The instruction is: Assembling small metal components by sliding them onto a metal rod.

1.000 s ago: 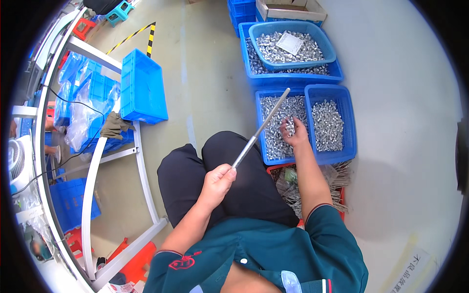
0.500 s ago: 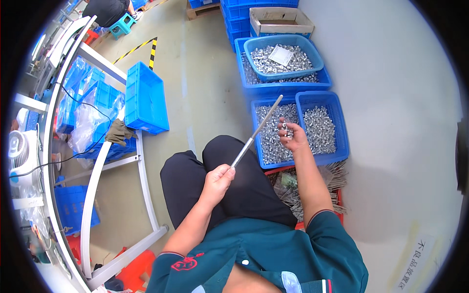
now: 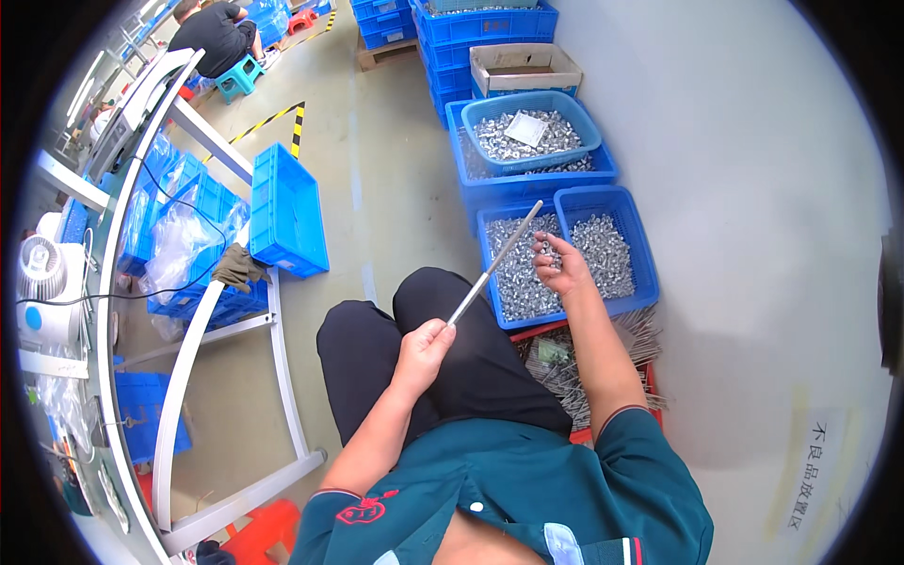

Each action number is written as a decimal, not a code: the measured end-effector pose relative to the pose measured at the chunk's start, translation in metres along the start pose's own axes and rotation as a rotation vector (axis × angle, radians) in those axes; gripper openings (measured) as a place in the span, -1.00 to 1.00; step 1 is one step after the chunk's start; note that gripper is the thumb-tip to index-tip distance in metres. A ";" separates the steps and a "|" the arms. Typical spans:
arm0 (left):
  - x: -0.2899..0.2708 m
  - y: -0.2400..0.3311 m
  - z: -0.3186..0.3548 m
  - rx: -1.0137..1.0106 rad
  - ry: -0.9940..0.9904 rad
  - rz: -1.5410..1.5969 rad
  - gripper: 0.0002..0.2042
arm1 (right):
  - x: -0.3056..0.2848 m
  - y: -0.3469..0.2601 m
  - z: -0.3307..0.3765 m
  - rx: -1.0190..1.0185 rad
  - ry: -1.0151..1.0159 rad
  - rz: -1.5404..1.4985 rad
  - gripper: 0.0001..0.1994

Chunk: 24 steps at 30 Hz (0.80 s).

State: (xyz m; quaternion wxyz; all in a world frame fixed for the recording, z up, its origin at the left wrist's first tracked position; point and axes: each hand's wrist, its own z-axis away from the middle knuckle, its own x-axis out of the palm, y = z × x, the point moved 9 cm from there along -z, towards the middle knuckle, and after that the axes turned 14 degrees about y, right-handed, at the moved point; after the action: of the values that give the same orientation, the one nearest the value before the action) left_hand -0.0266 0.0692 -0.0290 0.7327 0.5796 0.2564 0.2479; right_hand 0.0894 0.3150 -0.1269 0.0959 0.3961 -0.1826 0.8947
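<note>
My left hand (image 3: 423, 356) is closed round the lower end of a thin metal rod (image 3: 493, 265), which slants up and away to the right. Near the rod's far end, my right hand (image 3: 562, 266) is curled palm up around a few small silvery metal fittings (image 3: 550, 250), some ring-like. It is over a blue plastic bin (image 3: 484, 259) heaped with similar fittings (image 3: 524, 287). A second blue bin (image 3: 643, 235) on the right holds more of them (image 3: 604, 259). Whether a fitting sits on the rod is too small to tell.
Many thin metal rods (image 3: 640, 336) lie in a red tray beneath my right forearm. Beyond the bins stands a light-blue basket of fittings (image 3: 537, 166), then an open carton (image 3: 524, 71). Left are a white-framed table (image 3: 282, 377) and a blue crate (image 3: 287, 217). Another person (image 3: 212, 42) sits far left.
The view has shifted slightly, showing more of the far floor. My right fingers have curled in more around the fittings. The rod remains in my left hand at nearly the same slant.
</note>
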 end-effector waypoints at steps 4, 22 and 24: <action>-0.003 -0.001 0.003 0.036 0.016 -0.045 -0.77 | 0.012 0.000 0.015 -0.030 -0.034 0.007 -0.75; -0.006 0.008 0.009 0.172 0.043 -0.199 -0.76 | 0.076 -0.011 0.055 -0.039 -0.178 0.012 -0.81; -0.006 0.009 0.009 0.172 0.044 -0.210 -0.76 | 0.080 -0.015 0.059 -0.052 -0.185 0.031 -0.80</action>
State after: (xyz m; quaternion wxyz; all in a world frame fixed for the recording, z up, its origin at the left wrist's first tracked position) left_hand -0.0259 0.0605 -0.0181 0.6966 0.6046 0.3520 0.1594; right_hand 0.0799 0.3069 -0.0270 0.0750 0.4715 -0.2198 0.8507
